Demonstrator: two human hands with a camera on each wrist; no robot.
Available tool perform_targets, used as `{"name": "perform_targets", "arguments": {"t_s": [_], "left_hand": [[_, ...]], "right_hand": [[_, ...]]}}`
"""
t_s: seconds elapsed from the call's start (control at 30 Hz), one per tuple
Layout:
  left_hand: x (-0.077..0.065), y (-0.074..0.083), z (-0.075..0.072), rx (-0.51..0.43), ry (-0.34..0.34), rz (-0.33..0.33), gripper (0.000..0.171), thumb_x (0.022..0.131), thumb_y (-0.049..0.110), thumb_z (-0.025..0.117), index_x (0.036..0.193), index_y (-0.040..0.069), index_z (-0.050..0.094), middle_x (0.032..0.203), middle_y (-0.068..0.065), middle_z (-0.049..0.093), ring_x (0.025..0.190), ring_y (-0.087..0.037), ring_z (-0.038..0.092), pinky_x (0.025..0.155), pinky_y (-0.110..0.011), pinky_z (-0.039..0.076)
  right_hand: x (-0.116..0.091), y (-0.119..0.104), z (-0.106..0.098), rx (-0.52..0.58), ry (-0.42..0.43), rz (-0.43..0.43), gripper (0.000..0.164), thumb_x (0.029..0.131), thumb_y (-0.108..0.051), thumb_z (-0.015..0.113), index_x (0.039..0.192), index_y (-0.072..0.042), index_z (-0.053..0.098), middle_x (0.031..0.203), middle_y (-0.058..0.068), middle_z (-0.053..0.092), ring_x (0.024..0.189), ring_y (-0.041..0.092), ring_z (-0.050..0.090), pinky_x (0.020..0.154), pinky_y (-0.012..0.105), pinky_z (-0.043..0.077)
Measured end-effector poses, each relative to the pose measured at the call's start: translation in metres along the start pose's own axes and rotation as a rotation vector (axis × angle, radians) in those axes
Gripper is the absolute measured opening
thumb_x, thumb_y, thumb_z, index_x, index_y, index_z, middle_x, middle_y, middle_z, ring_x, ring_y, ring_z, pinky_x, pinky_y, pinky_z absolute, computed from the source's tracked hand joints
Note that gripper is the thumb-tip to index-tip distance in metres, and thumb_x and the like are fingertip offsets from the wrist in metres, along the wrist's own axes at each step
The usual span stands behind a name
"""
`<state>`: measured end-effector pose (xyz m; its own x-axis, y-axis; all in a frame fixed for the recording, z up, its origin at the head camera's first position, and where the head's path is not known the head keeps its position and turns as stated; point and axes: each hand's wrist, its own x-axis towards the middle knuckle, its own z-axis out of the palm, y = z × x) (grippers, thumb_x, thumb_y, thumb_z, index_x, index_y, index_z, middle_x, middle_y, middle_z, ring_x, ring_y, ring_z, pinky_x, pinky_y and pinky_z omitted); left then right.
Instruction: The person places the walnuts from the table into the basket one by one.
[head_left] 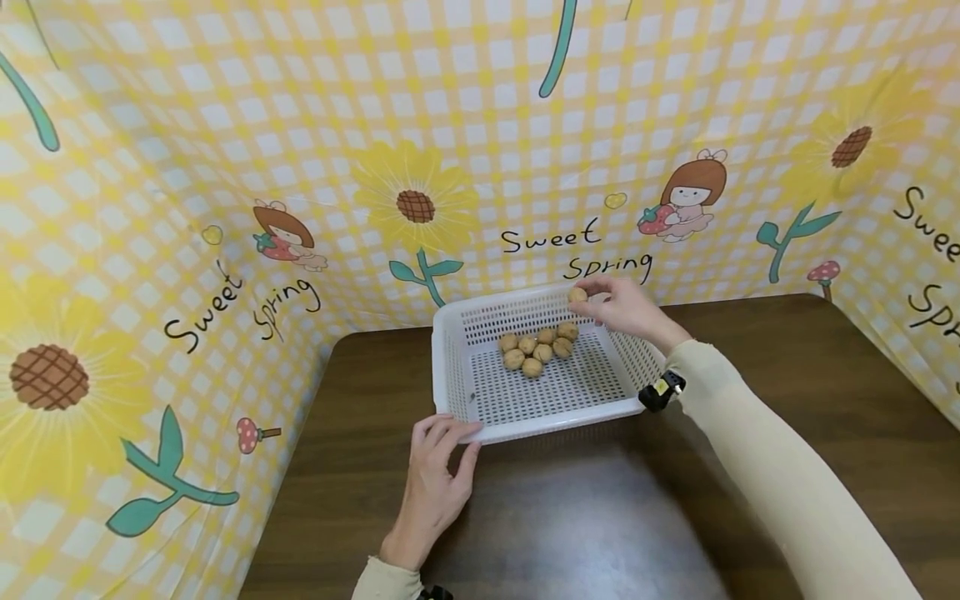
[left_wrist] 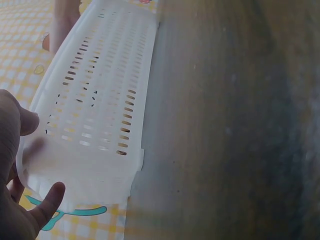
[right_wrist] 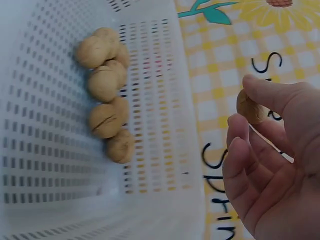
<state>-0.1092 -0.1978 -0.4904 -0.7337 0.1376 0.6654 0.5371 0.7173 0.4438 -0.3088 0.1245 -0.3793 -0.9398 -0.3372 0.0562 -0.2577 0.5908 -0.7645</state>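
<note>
A white perforated plastic basket (head_left: 555, 423) sits on the table, with several walnuts (head_left: 532, 367) clustered towards the far side of its floor. My left hand (head_left: 435, 479) holds the basket's near left corner, thumb on the outside wall and fingers over the rim; the left wrist view shows that thumb (left_wrist: 30, 122) against the plastic. Above the basket's far rim, my right hand (head_left: 622, 308) pinches a single walnut (right_wrist: 251, 108) between thumb and fingertips. In the right wrist view this walnut appears beyond the rim, against the patterned cloth.
A dark brown wooden table (head_left: 360, 400) carries the basket. Close behind its far edge hangs a yellow checked cloth (head_left: 480, 125) with sunflowers and lettering, and the same cloth encloses the left and right sides.
</note>
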Motion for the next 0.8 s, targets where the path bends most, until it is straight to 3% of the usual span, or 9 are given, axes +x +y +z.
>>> {"name": "perform_targets", "arguments": {"t_s": [0.23,0.53,0.63,0.73,0.8], "left_hand": [[0.002,-0.003,-0.004,-0.009,-0.010,-0.014,0.022,0.094,0.009,0.078,0.114,0.018,0.081,0.108,-0.001,0.076,0.120,-0.030,0.058,0.104,-0.046,0.045],[0.000,-0.004,-0.003,-0.002,0.000,-0.022,0.026,0.090,0.004,0.080,0.111,0.019,0.082,0.106,-0.001,0.076,0.121,-0.029,0.059,0.106,-0.044,0.044],[0.000,-0.003,-0.002,-0.004,0.002,-0.017,0.026,0.090,0.004,0.080,0.110,0.019,0.082,0.105,0.000,0.076,0.121,-0.029,0.059,0.106,-0.044,0.045],[0.001,-0.003,-0.003,-0.016,-0.003,-0.020,0.024,0.091,0.005,0.080,0.110,0.019,0.082,0.106,0.000,0.076,0.121,-0.029,0.059,0.107,-0.043,0.044],[0.002,-0.003,-0.004,-0.020,-0.004,-0.019,0.023,0.092,0.006,0.079,0.111,0.019,0.082,0.106,0.000,0.076,0.121,-0.030,0.059,0.108,-0.044,0.044]], "right_hand": [[0.013,-0.005,0.000,0.025,-0.008,0.000,0.054,0.103,-0.034,0.071,0.150,-0.010,0.058,0.145,0.016,0.063,0.091,0.024,0.068,0.077,0.042,0.061],[0.024,0.023,0.024,-0.044,-0.107,0.018,0.049,0.105,-0.027,0.068,0.148,-0.004,0.061,0.143,0.020,0.065,0.075,0.026,0.065,0.073,0.052,0.061],[0.024,0.036,0.028,-0.062,-0.158,0.068,0.046,0.105,-0.017,0.066,0.146,0.003,0.061,0.111,0.023,0.073,0.063,0.024,0.061,0.068,0.046,0.059],[0.025,0.044,0.029,-0.075,-0.216,0.106,0.045,0.103,-0.011,0.067,0.144,0.008,0.060,0.078,0.017,0.067,0.057,0.018,0.055,0.064,0.037,0.054],[0.026,0.046,0.028,-0.076,-0.243,0.117,0.044,0.101,-0.007,0.068,0.140,0.010,0.062,0.076,0.012,0.066,0.058,0.016,0.055,0.063,0.034,0.053]]}}
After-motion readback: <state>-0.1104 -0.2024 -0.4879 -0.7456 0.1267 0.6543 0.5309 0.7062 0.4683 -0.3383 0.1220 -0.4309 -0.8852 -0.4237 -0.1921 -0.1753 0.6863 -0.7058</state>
